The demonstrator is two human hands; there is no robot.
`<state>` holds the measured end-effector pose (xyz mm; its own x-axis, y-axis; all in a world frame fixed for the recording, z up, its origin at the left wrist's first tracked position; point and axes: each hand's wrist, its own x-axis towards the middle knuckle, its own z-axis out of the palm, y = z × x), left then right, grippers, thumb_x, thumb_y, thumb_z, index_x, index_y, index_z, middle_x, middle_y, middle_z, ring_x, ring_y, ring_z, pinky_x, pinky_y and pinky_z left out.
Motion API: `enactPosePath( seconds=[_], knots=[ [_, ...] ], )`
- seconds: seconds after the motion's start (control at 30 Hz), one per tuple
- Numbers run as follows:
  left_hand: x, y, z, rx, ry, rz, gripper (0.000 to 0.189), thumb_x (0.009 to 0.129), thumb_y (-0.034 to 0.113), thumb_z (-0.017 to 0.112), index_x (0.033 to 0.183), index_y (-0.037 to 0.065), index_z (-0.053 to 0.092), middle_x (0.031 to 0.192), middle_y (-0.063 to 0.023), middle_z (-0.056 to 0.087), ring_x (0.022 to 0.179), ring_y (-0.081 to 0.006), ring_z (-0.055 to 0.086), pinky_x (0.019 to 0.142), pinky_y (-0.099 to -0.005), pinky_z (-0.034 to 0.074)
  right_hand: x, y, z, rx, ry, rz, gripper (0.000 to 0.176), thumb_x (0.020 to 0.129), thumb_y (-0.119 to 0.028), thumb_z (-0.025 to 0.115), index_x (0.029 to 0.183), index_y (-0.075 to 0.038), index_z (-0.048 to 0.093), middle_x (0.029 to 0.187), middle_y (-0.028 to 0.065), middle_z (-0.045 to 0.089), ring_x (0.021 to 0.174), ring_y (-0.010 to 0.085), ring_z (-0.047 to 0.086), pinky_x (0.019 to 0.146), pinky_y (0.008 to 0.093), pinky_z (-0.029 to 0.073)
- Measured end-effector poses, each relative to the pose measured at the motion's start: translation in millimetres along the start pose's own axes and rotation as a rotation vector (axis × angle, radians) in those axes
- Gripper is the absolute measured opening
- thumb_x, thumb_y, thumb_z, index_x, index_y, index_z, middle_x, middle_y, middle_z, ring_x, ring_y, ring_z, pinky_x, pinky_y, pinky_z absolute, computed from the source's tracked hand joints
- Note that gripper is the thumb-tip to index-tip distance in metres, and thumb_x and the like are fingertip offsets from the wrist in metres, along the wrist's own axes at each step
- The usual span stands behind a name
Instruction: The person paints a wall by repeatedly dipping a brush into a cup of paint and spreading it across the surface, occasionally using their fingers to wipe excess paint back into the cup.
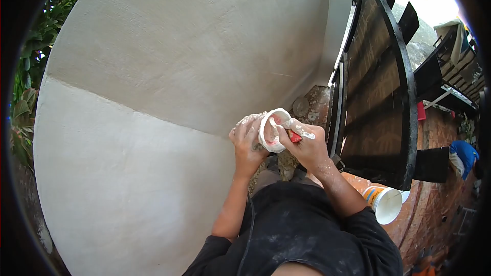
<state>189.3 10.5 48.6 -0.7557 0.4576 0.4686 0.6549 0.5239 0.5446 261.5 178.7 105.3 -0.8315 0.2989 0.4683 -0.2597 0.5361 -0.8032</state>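
My left hand [247, 140], smeared with white paste, is wrapped around the side of a small white tub [273, 146]. The tub's mouth is tipped toward me, and pinkish-white paste coats its inside. My right hand [312, 149] grips a tool with a red handle [294, 136], its fingers right over the tub's mouth. White paste also clings to the right thumb and knuckles. The tool's working end is hidden by the hand and the tub. Both hands are close together in front of my waist, near a pale plastered wall [169, 97].
To the right stands a black-framed gate [378, 87]. Beneath it, a white bucket [387, 206] rests on the reddish floor [424, 209]. Farther right, a person in blue [463, 157] is bent low. Green plants [25, 79] line the left edge, beyond the wall.
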Motion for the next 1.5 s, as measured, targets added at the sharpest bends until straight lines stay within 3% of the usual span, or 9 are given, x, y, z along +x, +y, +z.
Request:
enactPosePath(
  seconds=[0.23,0.47,0.57,0.6,0.9,1.1,1.27,1.37,1.5],
  knots=[
    [8,-9,4,-0.497,0.116,-0.188,0.08,0.055,0.004,0.088,0.129,0.002,0.058,0.131,-0.0145,0.057,0.124,-0.0323,0.054,0.105,-0.0429,0.041,-13,16,-43,0.51,0.079,0.517,0.019,0.099,-0.018,0.061,0.101,-0.002,0.07,0.064,-0.0019,0.059,0.051,0.0011,0.048,0.047,0.0198,0.036],
    [22,-6,11,-0.567,0.153,-0.259,0.074,0.06,0.003,0.086,0.127,0.0,0.057,0.124,-0.0129,0.058,0.119,-0.0297,0.056,0.102,-0.0397,0.043,-36,36,-57,0.576,-0.124,0.658,0.024,0.095,-0.015,0.065,0.114,0.0,0.066,0.075,0.0026,0.064,0.053,0.0005,0.046,0.046,0.0186,0.036],
    [34,-12,22,-0.548,0.125,-0.218,0.069,0.062,0.004,0.085,0.125,-0.001,0.058,0.122,-0.012,0.058,0.117,-0.0289,0.056,0.101,-0.0393,0.044,-36,46,-53,0.41,-0.148,0.641,0.026,0.096,-0.018,0.063,0.114,0.0,0.064,0.074,-0.0017,0.057,0.056,0.0011,0.044,0.05,0.0195,0.035],
    [37,-14,29,-0.599,0.121,-0.249,0.068,0.064,0.002,0.082,0.127,0.0,0.056,0.121,-0.0107,0.059,0.116,-0.0264,0.057,0.1,-0.0378,0.044,-35,50,-51,0.343,-0.13,0.65,0.033,0.095,-0.023,0.065,0.113,0.004,0.065,0.084,0.0047,0.065,0.077,0.0084,0.055,0.071,0.0249,0.045],
    [102,-53,61,-0.705,0.043,-0.212,0.063,0.068,-0.003,0.076,0.126,0.0,0.054,0.115,-0.01,0.062,0.11,-0.0217,0.059,0.097,-0.0334,0.044,52,102,-40,0.138,0.436,0.55,0.035,0.094,-0.025,0.068,0.112,0.004,0.067,0.082,0.0029,0.063,0.076,0.0065,0.054,0.068,0.0245,0.045],
    [131,-96,61,-0.78,-0.011,-0.234,0.069,0.065,-0.005,0.079,0.128,0.0,0.053,0.121,-0.0096,0.06,0.114,-0.0219,0.058,0.1,-0.034,0.043,156,250,-33,-0.437,0.403,0.564,0.035,0.091,-0.04,0.064,0.112,-0.013,0.072,0.093,0.0182,0.071,0.085,0.0361,0.069,0.074,0.0439,0.052],
    [143,-119,62,-0.678,-0.179,-0.249,0.076,0.063,-0.004,0.082,0.132,-0.001,0.051,0.124,-0.0105,0.06,0.117,-0.0231,0.057,0.103,-0.0348,0.042,257,257,-57,-0.455,0.431,0.358,0.037,0.088,-0.043,0.069,0.102,-0.01,0.075,0.095,0.0174,0.072,0.088,0.0353,0.069,0.076,0.0406,0.053],
    [143,-134,80,-0.708,-0.254,-0.335,0.078,0.062,-0.005,0.082,0.133,-0.002,0.05,0.126,-0.0117,0.06,0.118,-0.0236,0.057,0.104,-0.0352,0.042,287,232,-77,-0.174,0.585,0.214,0.039,0.088,-0.037,0.073,0.106,-0.002,0.074,0.084,0.0054,0.074,0.076,0.0148,0.066,0.072,0.0302,0.05],
    [149,-135,96,-0.726,-0.341,-0.333,0.08,0.061,-0.007,0.08,0.135,-0.003,0.049,0.127,-0.0122,0.059,0.119,-0.0235,0.056,0.105,-0.0355,0.041,284,240,-68,0.042,0.674,0.296,0.039,0.089,-0.035,0.073,0.108,-0.001,0.074,0.084,-0.0004,0.071,0.079,0.0091,0.06,0.073,0.0269,0.048]
  ],
)
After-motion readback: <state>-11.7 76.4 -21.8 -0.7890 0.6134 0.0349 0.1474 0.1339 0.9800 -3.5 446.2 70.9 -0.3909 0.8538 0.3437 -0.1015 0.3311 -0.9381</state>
